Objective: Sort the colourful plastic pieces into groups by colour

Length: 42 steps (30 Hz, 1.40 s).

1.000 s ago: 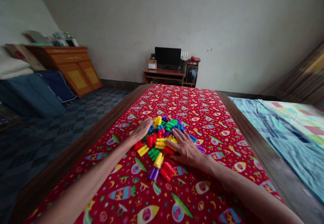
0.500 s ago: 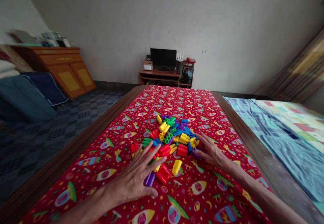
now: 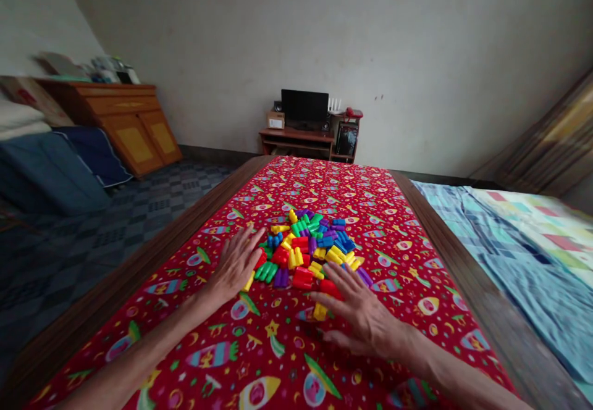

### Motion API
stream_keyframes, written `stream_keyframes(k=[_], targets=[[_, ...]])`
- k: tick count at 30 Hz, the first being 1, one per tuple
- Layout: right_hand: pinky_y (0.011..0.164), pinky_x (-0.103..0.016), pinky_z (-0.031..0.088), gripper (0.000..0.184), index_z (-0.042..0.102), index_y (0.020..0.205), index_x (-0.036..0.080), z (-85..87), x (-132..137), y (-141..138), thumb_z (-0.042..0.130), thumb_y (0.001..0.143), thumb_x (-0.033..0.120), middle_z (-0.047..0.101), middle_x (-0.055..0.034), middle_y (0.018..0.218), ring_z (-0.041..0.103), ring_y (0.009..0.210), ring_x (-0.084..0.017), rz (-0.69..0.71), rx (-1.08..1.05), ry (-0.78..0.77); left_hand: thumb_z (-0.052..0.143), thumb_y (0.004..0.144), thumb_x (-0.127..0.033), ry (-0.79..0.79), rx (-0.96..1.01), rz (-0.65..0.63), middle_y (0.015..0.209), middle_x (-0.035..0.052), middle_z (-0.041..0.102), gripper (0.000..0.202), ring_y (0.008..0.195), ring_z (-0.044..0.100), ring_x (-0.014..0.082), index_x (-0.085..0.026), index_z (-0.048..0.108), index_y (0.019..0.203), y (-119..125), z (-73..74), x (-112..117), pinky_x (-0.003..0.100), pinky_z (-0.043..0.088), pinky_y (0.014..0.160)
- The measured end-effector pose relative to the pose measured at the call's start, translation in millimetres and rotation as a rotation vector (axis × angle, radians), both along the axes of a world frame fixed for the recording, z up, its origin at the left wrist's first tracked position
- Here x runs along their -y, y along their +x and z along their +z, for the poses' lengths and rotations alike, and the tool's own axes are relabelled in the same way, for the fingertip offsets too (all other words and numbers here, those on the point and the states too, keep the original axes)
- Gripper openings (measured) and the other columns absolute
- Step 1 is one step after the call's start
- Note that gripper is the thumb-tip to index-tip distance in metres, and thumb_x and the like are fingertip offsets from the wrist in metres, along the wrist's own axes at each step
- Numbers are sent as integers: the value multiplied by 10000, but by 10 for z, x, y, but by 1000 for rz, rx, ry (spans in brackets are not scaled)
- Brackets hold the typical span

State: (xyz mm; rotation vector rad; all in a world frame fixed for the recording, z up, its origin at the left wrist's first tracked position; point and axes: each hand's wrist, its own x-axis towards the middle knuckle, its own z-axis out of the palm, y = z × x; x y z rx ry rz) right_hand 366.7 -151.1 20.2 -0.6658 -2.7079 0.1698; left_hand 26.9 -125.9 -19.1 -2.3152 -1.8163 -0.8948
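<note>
A loose heap of plastic building blocks in red, yellow, green, blue and purple lies on a red patterned cloth (image 3: 199,317). My left hand (image 3: 237,260) rests at the heap's left side, fingers stretched out, beside a green block (image 3: 266,272) and partly over a red one. My right hand (image 3: 361,311) is spread at the near right of the heap, its fingers over a red block (image 3: 330,288) and beside a yellow block (image 3: 319,311). Neither hand grips anything. A purple block (image 3: 281,276) and another red block (image 3: 302,278) lie between the hands.
The cloth covers a long table with a dark wooden edge (image 3: 435,262). A desk with a monitor (image 3: 304,109) stands against the far wall. At left is a wooden cabinet (image 3: 134,135); at right, a bed with a blue sheet (image 3: 504,262).
My left hand has moved forward and left to the heap's side. The right hand has come nearer and leftward, over the front blocks. Near blocks have been pushed back into the heap.
</note>
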Motion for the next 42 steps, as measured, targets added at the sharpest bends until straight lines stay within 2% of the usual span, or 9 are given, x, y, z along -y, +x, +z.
stream_keyframes(k=[6,12,18,23,26,30,34,37,42], targets=[[1110,-613,263,415,549,1329,206,-199,-246,-461,525,927,310,446,-200,1442,306,1403,-338,-138,-38,95,203,996,-483,-108,314,-12,1572,128,254,604,1453,231,241,-188,152,1520,340,-153,-5,443,261,1172],[1082,-545,360,423,575,1301,199,-112,-761,-153,435,962,411,543,-171,1363,447,1324,-299,-338,-340,-4,219,1010,-444,-69,349,-145,1599,96,192,555,1473,156,221,-241,143,1521,831,-22,-41,458,150,1196],[1037,-510,413,485,565,1308,165,-190,-1252,6,383,955,443,586,-183,1309,508,1267,-306,-578,-380,-148,159,994,-392,-194,387,50,1593,113,220,554,1479,91,290,-171,296,1484,640,219,-871,594,-10,1158],[1021,-453,426,499,600,1275,167,-274,-1145,-152,383,943,469,597,-155,1306,549,1219,-287,-456,-344,-282,135,983,-440,-369,390,-151,1376,100,571,595,1357,418,272,-175,481,1388,639,323,-1314,479,312,1121],[834,-349,514,480,679,1153,151,-168,-974,-140,411,931,483,715,-115,1057,671,954,-253,-381,-356,-340,116,966,-492,-432,379,-340,1331,46,617,646,1308,485,236,-202,583,1304,764,330,-1222,381,375,1098],[607,-252,477,438,736,833,133,-14,-1061,28,436,916,442,703,-50,685,642,630,-180,-523,-519,-340,122,952,-549,-465,373,-473,1340,38,611,684,1262,533,231,-194,605,1282,801,343,-1045,354,387,1094],[652,-268,482,288,746,880,153,2,-1441,207,518,855,327,738,-65,777,665,690,-197,-671,-561,-248,39,958,-553,-348,396,-392,1351,70,597,726,1288,506,241,-182,494,1386,652,421,-938,401,386,1098],[738,-302,494,329,714,1081,145,-45,-1672,236,545,851,309,747,-102,911,683,804,-228,-712,-457,-237,129,973,-559,-241,260,-415,1452,80,495,660,1371,397,259,-193,427,1435,631,501,-626,439,300,1151],[764,-293,485,419,660,1196,156,-133,-1779,69,620,786,231,738,-87,964,672,866,-234,-558,-216,-262,555,875,-529,-114,-350,-826,1561,-44,325,608,1460,187,310,-384,376,1438,973,533,227,559,123,1182]])
